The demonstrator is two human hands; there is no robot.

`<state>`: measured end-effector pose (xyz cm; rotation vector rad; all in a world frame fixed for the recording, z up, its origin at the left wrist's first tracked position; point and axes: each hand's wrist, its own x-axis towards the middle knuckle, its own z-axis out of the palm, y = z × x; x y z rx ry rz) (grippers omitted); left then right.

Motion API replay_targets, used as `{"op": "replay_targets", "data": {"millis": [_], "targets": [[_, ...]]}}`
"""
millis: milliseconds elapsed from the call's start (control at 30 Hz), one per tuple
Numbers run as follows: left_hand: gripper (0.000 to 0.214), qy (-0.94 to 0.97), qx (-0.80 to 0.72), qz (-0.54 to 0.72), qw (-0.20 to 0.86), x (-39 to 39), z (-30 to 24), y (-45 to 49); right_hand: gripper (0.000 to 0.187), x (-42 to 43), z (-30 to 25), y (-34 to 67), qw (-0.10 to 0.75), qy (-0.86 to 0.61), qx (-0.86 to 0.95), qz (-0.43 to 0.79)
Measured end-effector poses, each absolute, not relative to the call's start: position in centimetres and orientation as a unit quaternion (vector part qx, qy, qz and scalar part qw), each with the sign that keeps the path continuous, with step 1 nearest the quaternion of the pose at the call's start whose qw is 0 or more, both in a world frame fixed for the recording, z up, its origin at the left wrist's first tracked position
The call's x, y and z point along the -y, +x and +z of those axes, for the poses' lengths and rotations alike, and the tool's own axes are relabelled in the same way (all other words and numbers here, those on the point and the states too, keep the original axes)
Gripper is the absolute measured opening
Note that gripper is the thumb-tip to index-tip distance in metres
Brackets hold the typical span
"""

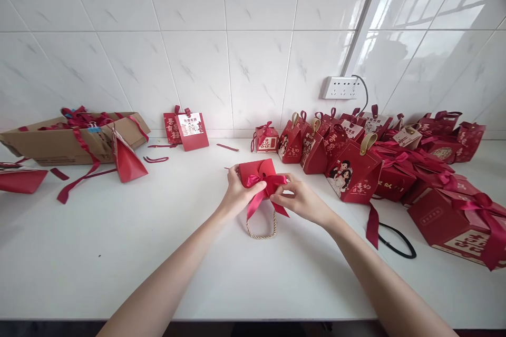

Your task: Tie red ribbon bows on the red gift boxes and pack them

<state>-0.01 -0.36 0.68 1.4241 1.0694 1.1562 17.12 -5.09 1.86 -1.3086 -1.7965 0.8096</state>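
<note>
A small red gift box (256,170) lies on the white table (118,253) in front of me, with a pink-red ribbon bow (270,185) and a gold rope handle (261,231) hanging toward me. My left hand (237,192) grips the box's near left side, thumb pressed on the ribbon. My right hand (297,199) pinches the bow's right loop, fingers closed on it.
Several finished red gift boxes (356,168) crowd the right side up to the wall. A cardboard box (67,139) with ribbons sits far left, with flat red boxes (126,160) near it. A power strip (342,87) hangs on the tiled wall. A black cord (397,239) lies at right.
</note>
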Motion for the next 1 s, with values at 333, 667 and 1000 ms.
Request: {"op": "replay_targets", "data": {"millis": [333, 667, 1000], "targets": [[0.061, 0.576, -0.45, 0.503, 0.46, 0.3, 0.3, 0.0, 0.014, 5.6, 2.0, 17.0, 0.32, -0.521, 0.747, 0.262], [0.061, 0.602, -0.453, 0.483, 0.446, 0.4, 0.5, -0.2, 0.047, 5.1, 3.2, 18.4, 0.404, -0.568, 0.653, 0.295], [0.064, 0.612, -0.437, 0.47, 0.462, 0.5, 0.4, -0.4, 0.039, 4.3, 2.0, 18.4, 0.42, -0.498, 0.632, 0.419]]}}
